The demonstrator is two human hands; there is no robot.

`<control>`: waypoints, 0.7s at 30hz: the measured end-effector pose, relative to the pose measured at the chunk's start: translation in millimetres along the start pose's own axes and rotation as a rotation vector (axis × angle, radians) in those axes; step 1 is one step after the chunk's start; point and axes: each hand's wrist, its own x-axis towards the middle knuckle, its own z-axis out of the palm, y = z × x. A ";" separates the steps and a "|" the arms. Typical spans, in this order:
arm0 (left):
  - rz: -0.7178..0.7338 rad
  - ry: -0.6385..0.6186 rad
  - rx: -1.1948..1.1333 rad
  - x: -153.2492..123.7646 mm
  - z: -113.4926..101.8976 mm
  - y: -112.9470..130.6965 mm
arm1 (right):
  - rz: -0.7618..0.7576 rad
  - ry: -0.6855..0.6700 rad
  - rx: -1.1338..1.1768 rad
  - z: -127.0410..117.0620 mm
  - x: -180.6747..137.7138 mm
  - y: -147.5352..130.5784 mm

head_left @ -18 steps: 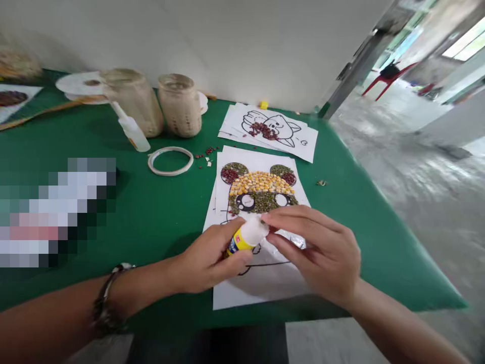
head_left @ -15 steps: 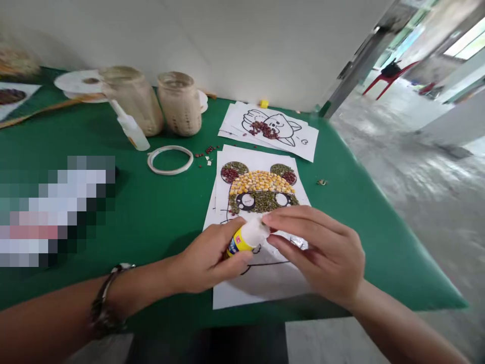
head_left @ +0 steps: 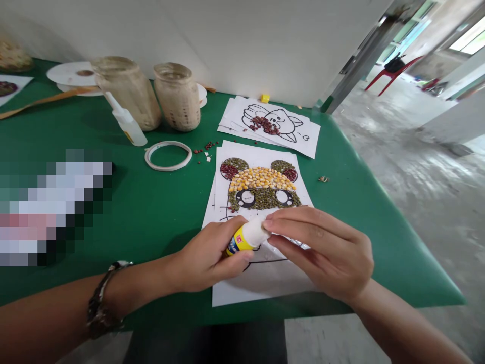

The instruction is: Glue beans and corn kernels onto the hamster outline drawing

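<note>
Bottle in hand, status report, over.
Left hand gripping bottle. Right hand at its white end. Bottle tilted over seed-covered paper. Hands and bottle hide part of the paper.

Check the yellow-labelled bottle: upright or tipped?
Tipped. The bottle slants in the left hand, its white end pointing toward the right hand.

You are indoors at a craft spot; the green-topped table (head_left: 379, 242) before you, set against a pale wall (head_left: 242, 45), carries two cloudy jars (head_left: 177, 98), a roll of tape (head_left: 168, 168) and a drawing (head_left: 265, 283) partly filled with seeds (head_left: 263, 179); beyond it you see a grey, concrete-looking floor (head_left: 413, 187), a red chair (head_left: 396, 74) and a bright window (head_left: 470, 39); whether this belongs to a home, a school or a workshop, you cannot tell.
</note>
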 end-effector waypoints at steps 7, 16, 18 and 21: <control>0.011 0.001 -0.010 -0.4 0.2 0.6 | 0.000 0.055 -0.003 3.4 2.0 -4.3; 0.026 0.037 0.034 -0.9 1.8 1.6 | 0.045 0.081 -0.001 7.1 1.9 -7.6; 0.024 0.038 0.048 -1.1 2.1 1.6 | 0.046 0.082 0.007 7.4 1.6 -7.8; 0.011 0.048 0.076 -1.5 2.6 1.4 | 0.056 0.090 0.008 7.6 1.6 -7.5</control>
